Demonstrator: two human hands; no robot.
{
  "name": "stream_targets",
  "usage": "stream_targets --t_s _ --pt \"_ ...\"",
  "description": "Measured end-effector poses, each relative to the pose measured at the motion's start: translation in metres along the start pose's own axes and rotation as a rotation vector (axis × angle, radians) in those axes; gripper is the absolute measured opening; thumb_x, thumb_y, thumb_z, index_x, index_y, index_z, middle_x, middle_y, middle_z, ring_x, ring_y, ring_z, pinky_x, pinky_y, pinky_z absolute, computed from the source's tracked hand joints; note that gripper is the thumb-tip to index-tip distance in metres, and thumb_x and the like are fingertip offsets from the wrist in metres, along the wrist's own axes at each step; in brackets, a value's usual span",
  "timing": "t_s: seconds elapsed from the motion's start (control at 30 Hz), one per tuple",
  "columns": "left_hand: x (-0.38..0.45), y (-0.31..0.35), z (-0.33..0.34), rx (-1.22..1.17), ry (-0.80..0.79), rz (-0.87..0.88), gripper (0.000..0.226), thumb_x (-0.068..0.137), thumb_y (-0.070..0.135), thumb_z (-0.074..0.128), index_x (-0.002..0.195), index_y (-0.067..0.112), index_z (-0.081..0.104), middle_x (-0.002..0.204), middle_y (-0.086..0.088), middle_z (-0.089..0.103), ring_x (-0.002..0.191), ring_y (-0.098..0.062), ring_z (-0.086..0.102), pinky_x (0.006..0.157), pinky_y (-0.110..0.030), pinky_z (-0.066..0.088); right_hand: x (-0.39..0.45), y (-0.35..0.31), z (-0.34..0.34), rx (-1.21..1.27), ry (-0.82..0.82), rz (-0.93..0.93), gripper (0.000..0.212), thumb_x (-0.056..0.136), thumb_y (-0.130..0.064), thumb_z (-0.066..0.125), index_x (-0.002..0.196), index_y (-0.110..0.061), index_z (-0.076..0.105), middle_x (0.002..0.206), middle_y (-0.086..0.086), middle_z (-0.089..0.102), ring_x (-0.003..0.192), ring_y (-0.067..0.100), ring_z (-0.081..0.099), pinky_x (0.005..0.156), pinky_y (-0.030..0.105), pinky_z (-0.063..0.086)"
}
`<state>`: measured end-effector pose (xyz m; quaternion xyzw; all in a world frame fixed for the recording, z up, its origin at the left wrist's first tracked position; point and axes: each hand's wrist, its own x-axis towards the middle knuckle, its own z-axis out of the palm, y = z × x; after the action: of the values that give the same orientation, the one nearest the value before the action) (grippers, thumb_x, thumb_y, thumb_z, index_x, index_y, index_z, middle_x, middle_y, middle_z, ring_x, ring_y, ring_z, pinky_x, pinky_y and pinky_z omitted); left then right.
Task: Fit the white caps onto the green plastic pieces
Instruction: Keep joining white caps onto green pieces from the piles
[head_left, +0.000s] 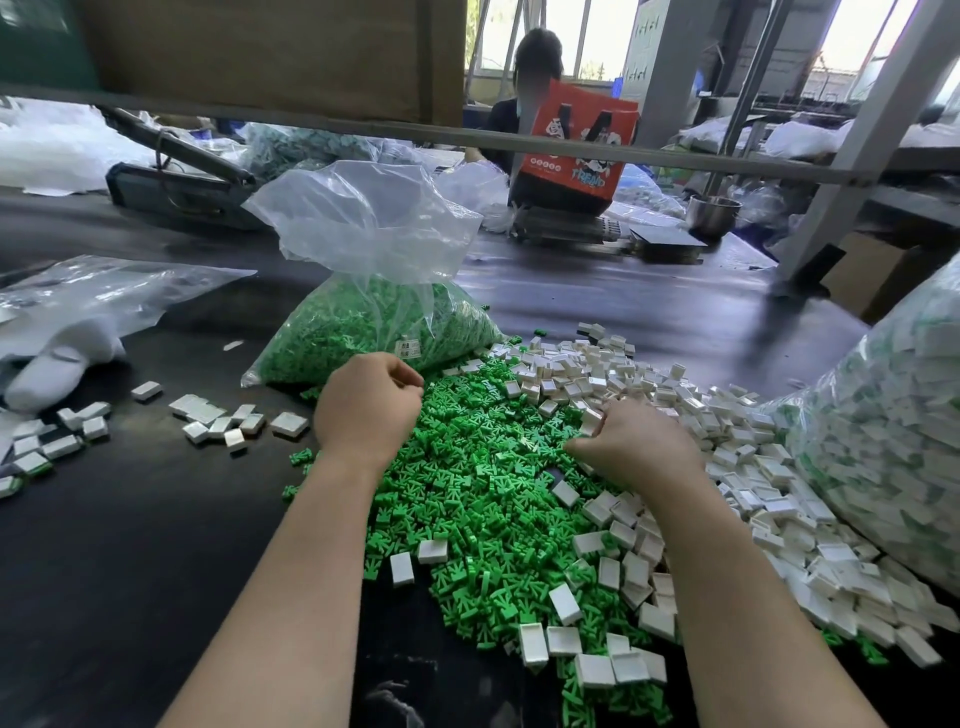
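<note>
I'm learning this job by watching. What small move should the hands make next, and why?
Probably the right hand, fingers down where the green pieces meet the white caps, should lift one cap toward the left hand, which is curled over the green pile. Whether either hand already holds a part is hidden.

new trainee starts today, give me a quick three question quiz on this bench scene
1. True or false: the clear plastic bag of green pieces stands beyond the left hand.
2. Which loose pile lies further to the right: the green plastic pieces or the white rectangular caps?
3. Multiple choice: the right hand is over A) the grey metal bowl, B) where the two piles meet, C) the red printed bag.

Key: 1 true; 2 white rectangular caps; 3 B.
</note>
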<state>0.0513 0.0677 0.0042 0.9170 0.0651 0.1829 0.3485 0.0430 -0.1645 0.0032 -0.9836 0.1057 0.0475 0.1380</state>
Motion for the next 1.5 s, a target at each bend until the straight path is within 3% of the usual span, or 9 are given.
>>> stream_targets --t_s 0.17,0.27,0.47,0.6,0.73,0.93,1.17,1.33,1.5 --pt "-0.007 0.017 0.015 -0.146 -0.177 0.046 0.007 0.086 0.022 0.070 0.080 0.026 0.072 0.070 0.014 0.065 0.065 0.000 0.059 0.053 -0.019 0.042 -0.004 -0.004 -0.003 -0.091 0.005 0.005 0.017 0.085 -0.016 0.058 0.069 -0.017 0.051 0.067 -0.002 0.051 0.061 0.015 0.049 0.064 0.028 0.050" --pt "-0.010 0.025 0.022 -0.264 -0.315 0.044 0.011 0.086 0.020 0.071 0.078 0.027 0.069 0.075 0.008 0.068 0.071 -0.006 0.062 0.062 -0.023 0.048 -0.004 -0.002 0.001 -0.017 0.041 -0.056 0.014 0.086 -0.018 0.058 0.073 -0.014 0.055 0.069 0.001 0.057 0.062 0.016 0.051 0.062 0.027 0.052" --pt "-0.019 0.039 0.036 -0.697 -0.610 -0.115 0.024 0.091 0.033 0.065 0.093 0.009 0.070 0.079 0.000 0.073 0.063 -0.006 0.064 0.058 -0.020 0.050 -0.008 -0.017 0.005 0.452 0.329 -0.488 0.011 0.086 -0.022 0.073 0.091 -0.020 0.063 0.080 -0.010 0.063 0.068 -0.003 0.055 0.064 0.013 0.046" --pt "-0.019 0.036 0.037 -0.890 -0.602 -0.163 0.009 0.088 0.018 0.070 0.090 0.009 0.071 0.070 0.000 0.071 0.061 -0.008 0.064 0.057 -0.019 0.052 -0.009 -0.025 0.010 0.531 0.374 -0.599 0.019 0.079 -0.011 0.075 0.093 -0.023 0.067 0.083 -0.014 0.066 0.068 -0.007 0.055 0.063 0.009 0.042" --pt "-0.015 0.027 0.032 -1.022 -0.577 -0.217 0.004 0.087 0.010 0.068 0.089 0.009 0.071 0.077 -0.006 0.075 0.068 -0.012 0.071 0.058 -0.020 0.055 -0.007 -0.018 0.012 0.720 0.245 -0.566 0.024 0.084 -0.013 0.074 0.105 -0.021 0.066 0.092 -0.006 0.071 0.078 0.014 0.065 0.070 0.024 0.055" --pt "-0.010 0.020 0.025 -1.262 -0.661 -0.264 0.029 0.075 0.019 0.071 0.102 0.008 0.071 0.103 -0.013 0.074 0.086 -0.017 0.073 0.066 -0.023 0.058 -0.003 -0.017 0.023 0.206 0.043 -0.465 0.033 0.086 -0.038 0.072 0.118 -0.028 0.069 0.110 -0.007 0.067 0.097 0.009 0.061 0.092 0.031 0.050" --pt "-0.009 0.015 0.026 -1.322 -0.683 -0.263 0.023 0.075 0.015 0.071 0.096 0.010 0.078 0.101 -0.013 0.075 0.084 -0.015 0.072 0.071 -0.022 0.059 -0.004 -0.021 0.025 0.267 0.102 -0.469 0.006 0.086 -0.028 0.074 0.092 -0.025 0.074 0.089 -0.011 0.070 0.080 0.003 0.061 0.076 0.021 0.045" --pt "-0.007 0.014 0.028 -1.337 -0.639 -0.296 0.029 0.073 0.013 0.072 0.101 0.004 0.073 0.093 -0.012 0.075 0.079 -0.015 0.073 0.064 -0.021 0.058 -0.005 -0.016 0.021 0.719 0.170 -0.421 0.006 0.087 -0.015 0.073 0.092 -0.016 0.075 0.083 -0.004 0.073 0.074 0.006 0.067 0.070 0.017 0.052" --pt "-0.007 0.017 0.029 -1.329 -0.597 -0.291 0.028 0.075 0.013 0.071 0.102 0.005 0.071 0.088 -0.010 0.075 0.075 -0.013 0.072 0.063 -0.021 0.058 -0.010 -0.015 0.013 1.280 0.036 -0.364 0.017 0.083 -0.002 0.072 0.098 -0.009 0.072 0.080 0.003 0.075 0.064 0.001 0.066 0.055 0.010 0.046"
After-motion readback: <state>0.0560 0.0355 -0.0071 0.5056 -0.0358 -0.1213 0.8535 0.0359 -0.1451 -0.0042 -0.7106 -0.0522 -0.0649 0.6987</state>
